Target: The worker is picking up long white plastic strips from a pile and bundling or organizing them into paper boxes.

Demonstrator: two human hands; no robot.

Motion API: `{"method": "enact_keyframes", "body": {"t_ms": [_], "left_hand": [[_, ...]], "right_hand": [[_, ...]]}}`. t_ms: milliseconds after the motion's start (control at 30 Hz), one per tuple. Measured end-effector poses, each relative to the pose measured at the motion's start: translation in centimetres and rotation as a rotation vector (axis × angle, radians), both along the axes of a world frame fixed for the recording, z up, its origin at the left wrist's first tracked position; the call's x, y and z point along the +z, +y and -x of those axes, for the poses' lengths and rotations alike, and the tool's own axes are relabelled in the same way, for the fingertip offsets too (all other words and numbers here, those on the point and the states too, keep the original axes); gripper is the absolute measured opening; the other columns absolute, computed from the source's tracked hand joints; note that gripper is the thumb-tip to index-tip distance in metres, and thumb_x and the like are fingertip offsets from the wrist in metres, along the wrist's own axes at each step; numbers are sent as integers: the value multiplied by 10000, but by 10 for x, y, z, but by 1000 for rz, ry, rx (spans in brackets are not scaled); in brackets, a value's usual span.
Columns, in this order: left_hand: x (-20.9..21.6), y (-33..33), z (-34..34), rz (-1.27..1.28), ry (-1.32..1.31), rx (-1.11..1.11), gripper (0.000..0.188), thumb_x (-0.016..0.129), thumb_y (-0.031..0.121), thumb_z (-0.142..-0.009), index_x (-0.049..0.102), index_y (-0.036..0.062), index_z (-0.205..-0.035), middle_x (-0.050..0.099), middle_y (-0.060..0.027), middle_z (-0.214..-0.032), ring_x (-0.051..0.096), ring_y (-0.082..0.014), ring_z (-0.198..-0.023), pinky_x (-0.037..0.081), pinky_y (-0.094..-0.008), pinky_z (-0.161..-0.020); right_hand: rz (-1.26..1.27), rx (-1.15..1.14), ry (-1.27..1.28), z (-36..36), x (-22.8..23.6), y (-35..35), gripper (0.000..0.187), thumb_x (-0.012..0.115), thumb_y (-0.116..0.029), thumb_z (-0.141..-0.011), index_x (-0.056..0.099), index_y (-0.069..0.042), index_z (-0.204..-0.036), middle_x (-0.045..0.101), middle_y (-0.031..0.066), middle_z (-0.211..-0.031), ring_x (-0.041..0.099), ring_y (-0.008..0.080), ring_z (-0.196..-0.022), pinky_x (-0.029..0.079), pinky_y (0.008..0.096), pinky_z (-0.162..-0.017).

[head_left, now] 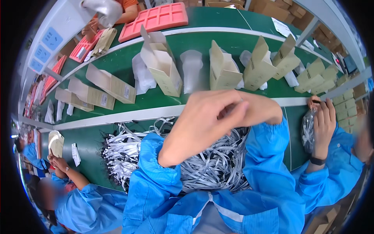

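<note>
My left hand (204,123) is raised over the near bench, its fingers curled in toward the thumb. Whatever they pinch, if anything, is hidden. Behind and against it, my right hand (259,106) reaches in from the right, with most of its fingers covered by the left. Below both hands lies a big heap of grey-white lanyards (212,171) with black ends. Just beyond them, open cream cardboard boxes (165,74) and white plastic-wrapped items (191,72) stand on the green conveyor belt (128,58).
A white metal rail (128,117) separates bench and belt. At right, a co-worker's hands (323,121) touch a clear plastic bag (308,132). Another co-worker at left holds a cream packet (56,142), near a white label strip (76,155). Pink trays (154,21) sit across the belt.
</note>
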State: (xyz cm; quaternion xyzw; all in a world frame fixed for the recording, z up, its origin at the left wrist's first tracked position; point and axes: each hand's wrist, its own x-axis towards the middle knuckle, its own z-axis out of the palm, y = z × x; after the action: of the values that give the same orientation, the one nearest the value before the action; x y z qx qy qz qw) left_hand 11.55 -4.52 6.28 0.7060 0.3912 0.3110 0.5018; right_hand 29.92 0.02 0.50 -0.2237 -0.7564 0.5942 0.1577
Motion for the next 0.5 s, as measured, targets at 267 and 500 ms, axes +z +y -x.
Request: {"method": "enact_keyframes", "body": {"t_ms": [267,500], "left_hand": [[-24,4,10,-469,-334,175,80,641,32,-902,646,-30,-852,657,-108,-901,615,-175,-790,485,-279,-714],[-74,9,-38,285,-855,-130,158,653,103,-903,595,-15,-991,625,-98,-877,633,-219,-854,493,-336,-745]], "right_hand": [[-1350,-901,-43,26,30,-36,321,524,-267,-978,624,3,-838,618,109,-935,587,245,-818,472,362,-708],[-490,-1273,578,39,24,-43,450,458,-427,-1033,542,-55,-795,580,113,-890,555,152,-623,441,299,-494]]}}
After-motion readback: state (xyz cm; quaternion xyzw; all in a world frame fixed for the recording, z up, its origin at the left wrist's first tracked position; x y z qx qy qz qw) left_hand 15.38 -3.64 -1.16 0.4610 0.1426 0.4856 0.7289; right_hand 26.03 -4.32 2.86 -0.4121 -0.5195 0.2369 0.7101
